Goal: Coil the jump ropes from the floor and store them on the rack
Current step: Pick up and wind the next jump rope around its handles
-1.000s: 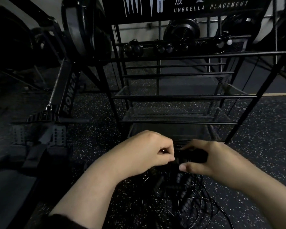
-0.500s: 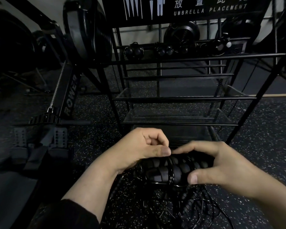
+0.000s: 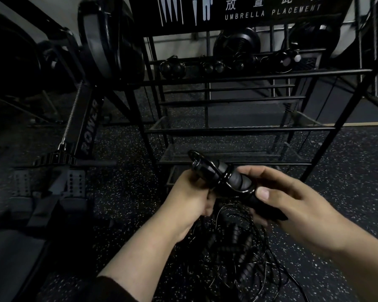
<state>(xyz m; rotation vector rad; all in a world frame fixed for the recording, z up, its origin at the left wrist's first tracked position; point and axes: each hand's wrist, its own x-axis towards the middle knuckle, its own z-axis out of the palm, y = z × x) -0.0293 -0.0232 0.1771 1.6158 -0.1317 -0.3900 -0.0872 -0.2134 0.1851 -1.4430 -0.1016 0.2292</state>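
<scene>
Now both hands [image 3: 190, 192] [image 3: 292, 205] hold jump-rope handles [image 3: 218, 175] slanting up-left.

Rack bars [image 3: 238, 129] ahead, gaps between

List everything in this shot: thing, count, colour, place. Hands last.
jump rope handles: count unclear, black, bundled and held in front of the rack's lower shelves
loose jump ropes: a tangled pile, count unclear, black, on the floor under the hands
rack: one, black metal, centre, with mesh shelves
sign: one, black with white "UMBRELLA PLACEMENT" lettering, top of the rack
rowing machine: one, black, left of the rack
floor: dark with white speckles
left hand: one, grips the bundle's left end
right hand: one, holds the bundle's right end
</scene>
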